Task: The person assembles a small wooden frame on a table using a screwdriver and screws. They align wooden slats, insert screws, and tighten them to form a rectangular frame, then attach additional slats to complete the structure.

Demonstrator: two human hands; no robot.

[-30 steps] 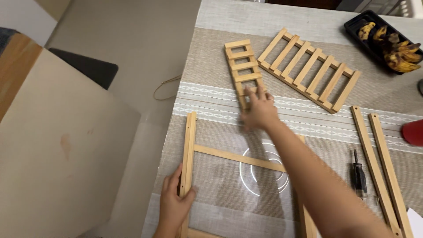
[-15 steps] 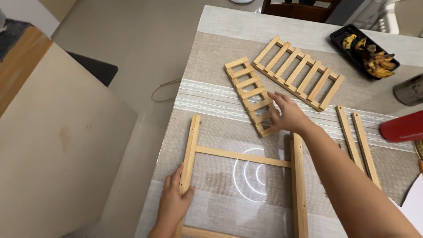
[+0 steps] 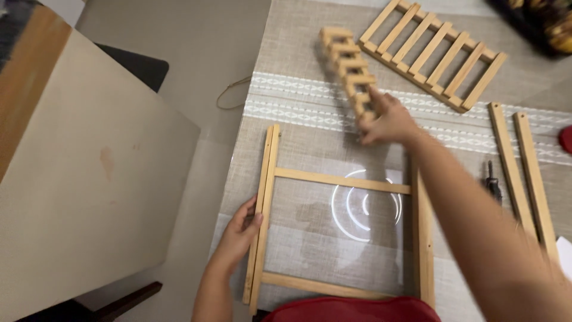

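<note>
Steadying the frame (image 3: 342,232), the left hand (image 3: 238,235) pinched its left rail; beyond its far rail, the right hand (image 3: 387,122) closed on the ladder piece (image 3: 348,65); lifting level seemed best.

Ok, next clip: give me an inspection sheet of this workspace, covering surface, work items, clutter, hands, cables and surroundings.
Surface: table under a beige woven cloth with white patterned bands; a ring-shaped light reflection shows on it.
Work items: wooden frame lying flat; narrow slatted piece tilted up on its side.
Clutter: wide slatted panel flat at the far side; two loose wooden rails at the right; small dark screwdriver beside them; dark tray at the far corner, contents blurred.
Hands: left hand grips the frame's left rail; right hand holds the near end of the narrow slatted piece.
Cables: thin cord on the floor.
Surroundings: pale board left of the table; grey floor.
</note>
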